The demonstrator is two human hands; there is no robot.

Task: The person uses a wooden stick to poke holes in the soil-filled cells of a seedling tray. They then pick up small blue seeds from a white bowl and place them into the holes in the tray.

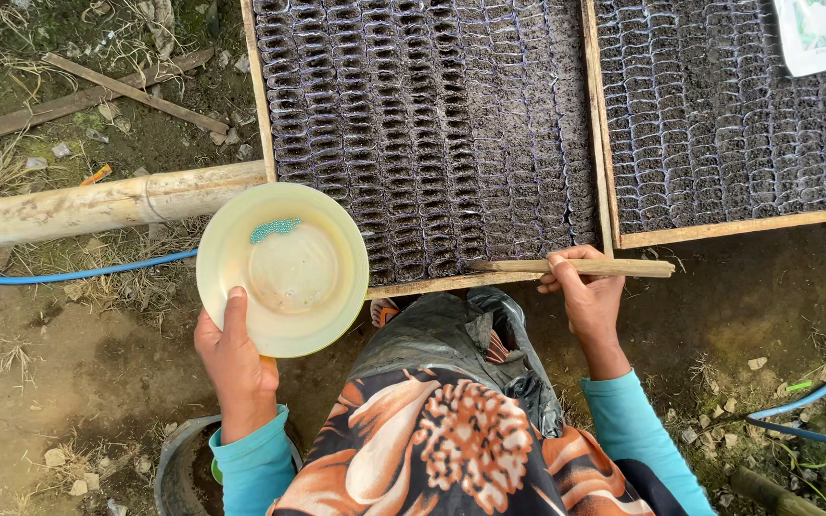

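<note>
Head camera, looking straight down: at far left a bamboo pole (97, 204) lies on the bare ground, with a thin blue hose (69, 275) running just below it. My left hand (233, 358) is closed on the near rim of a pale yellow bowl (283, 268), thumb over the edge, holding it level beside the pole's end; a small heap of blue-green seeds (275, 228) sits in the bowl toward its far side. Next comes a wooden-framed tray (259, 91) packed with rows of small soil-filled plastic pots, the bowl overlapping its near left corner. My lap, covered by a dark plastic sheet (451, 330) over a flower-print cloth (451, 449), is just below the tray's near edge. My right hand (583, 291) is curled round a short wooden stick (576, 268), which lies across the tray's near right corner. Beyond it a second tray (719, 229) of pots sits alongside the first, a white packet (819, 32) resting on its far end.
</note>
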